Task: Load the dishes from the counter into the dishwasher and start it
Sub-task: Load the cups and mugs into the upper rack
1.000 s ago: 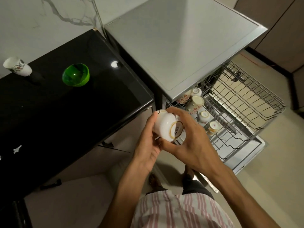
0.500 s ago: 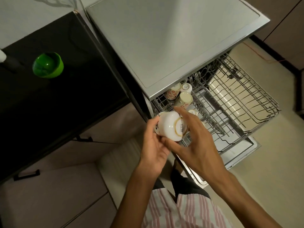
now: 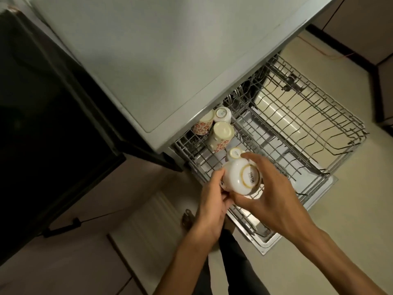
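Glazed white ceramic cup (image 3: pixel 241 177), glossy and smooth, with a thin gilt ring around its foot and printed lettering on the base. Upturned cups in the rack: two of cream glazed ceramic with a red floral print (image 3: pixel 220 136), two of plain glossy white ceramic (image 3: pixel 222 114). Dish rack (image 3: pixel 302 116) of thin grey coated wire, smooth, with a faint sheen. Dishwasher top panel (image 3: pixel 170 56) of matt brushed grey metal, edges slightly brighter. Open door liner (image 3: pixel 264 241) of bright polished steel. Counter (image 3: pixel 42 92) of black polished stone or glass, highly glossy. Floor (image 3: pixel 340 209) of smooth beige tile, low sheen. Cabinet fronts (image 3: pixel 63 252) matt beige laminate.
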A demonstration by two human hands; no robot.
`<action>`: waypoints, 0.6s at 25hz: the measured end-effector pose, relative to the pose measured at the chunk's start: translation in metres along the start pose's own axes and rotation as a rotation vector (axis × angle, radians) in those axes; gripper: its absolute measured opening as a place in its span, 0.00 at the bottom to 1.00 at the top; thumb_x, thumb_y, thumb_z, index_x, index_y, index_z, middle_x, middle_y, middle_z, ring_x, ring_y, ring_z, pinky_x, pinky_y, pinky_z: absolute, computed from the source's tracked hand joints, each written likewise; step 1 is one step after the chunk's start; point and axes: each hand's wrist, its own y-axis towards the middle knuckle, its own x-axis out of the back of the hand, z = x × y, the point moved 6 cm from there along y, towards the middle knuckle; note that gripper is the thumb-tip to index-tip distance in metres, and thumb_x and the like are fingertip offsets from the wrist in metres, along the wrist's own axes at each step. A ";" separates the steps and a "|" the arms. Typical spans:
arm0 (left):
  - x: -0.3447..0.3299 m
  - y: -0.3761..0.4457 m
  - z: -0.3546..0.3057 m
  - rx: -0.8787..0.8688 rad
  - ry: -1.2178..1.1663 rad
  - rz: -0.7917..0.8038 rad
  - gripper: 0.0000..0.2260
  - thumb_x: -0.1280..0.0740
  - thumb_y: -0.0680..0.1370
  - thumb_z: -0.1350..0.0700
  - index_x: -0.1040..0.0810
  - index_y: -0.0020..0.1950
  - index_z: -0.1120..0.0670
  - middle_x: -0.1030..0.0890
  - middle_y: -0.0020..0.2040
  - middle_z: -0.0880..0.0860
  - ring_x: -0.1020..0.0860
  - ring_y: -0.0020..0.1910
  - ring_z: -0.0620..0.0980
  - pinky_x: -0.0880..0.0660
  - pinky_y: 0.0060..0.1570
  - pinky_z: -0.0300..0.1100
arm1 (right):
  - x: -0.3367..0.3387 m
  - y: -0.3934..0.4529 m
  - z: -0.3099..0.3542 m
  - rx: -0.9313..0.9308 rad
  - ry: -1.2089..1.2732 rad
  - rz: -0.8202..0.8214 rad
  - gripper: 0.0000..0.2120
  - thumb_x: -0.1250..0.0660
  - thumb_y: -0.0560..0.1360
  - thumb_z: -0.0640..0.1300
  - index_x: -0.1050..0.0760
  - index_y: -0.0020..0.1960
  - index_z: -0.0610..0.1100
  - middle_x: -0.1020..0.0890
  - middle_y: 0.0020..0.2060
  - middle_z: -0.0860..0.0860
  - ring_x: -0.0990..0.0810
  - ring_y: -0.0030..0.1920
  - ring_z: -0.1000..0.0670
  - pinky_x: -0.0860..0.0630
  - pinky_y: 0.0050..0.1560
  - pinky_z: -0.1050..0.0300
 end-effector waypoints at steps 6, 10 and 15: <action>-0.035 0.086 0.000 -0.007 0.104 -0.017 0.15 0.42 0.83 0.48 0.25 0.66 0.53 0.18 0.58 0.54 0.19 0.54 0.48 0.20 0.43 0.37 | -0.009 0.068 -0.074 -0.025 -0.067 0.000 0.37 0.19 0.64 0.47 0.33 0.68 0.48 0.22 0.58 0.52 0.22 0.53 0.52 0.27 0.51 0.64; -0.043 0.133 -0.002 -0.070 0.160 -0.022 0.14 0.39 0.82 0.50 0.25 0.66 0.52 0.19 0.59 0.54 0.19 0.55 0.47 0.21 0.51 0.41 | -0.015 0.107 -0.114 -0.024 -0.121 0.003 0.37 0.20 0.64 0.46 0.33 0.68 0.45 0.22 0.60 0.47 0.22 0.53 0.48 0.28 0.50 0.61; -0.028 0.164 -0.005 -0.173 0.211 -0.081 0.12 0.35 0.80 0.54 0.23 0.63 0.51 0.20 0.60 0.53 0.20 0.56 0.49 0.22 0.54 0.43 | -0.016 0.162 -0.157 -0.092 -0.126 0.036 0.38 0.21 0.65 0.42 0.35 0.70 0.44 0.24 0.61 0.45 0.25 0.52 0.52 0.33 0.45 0.73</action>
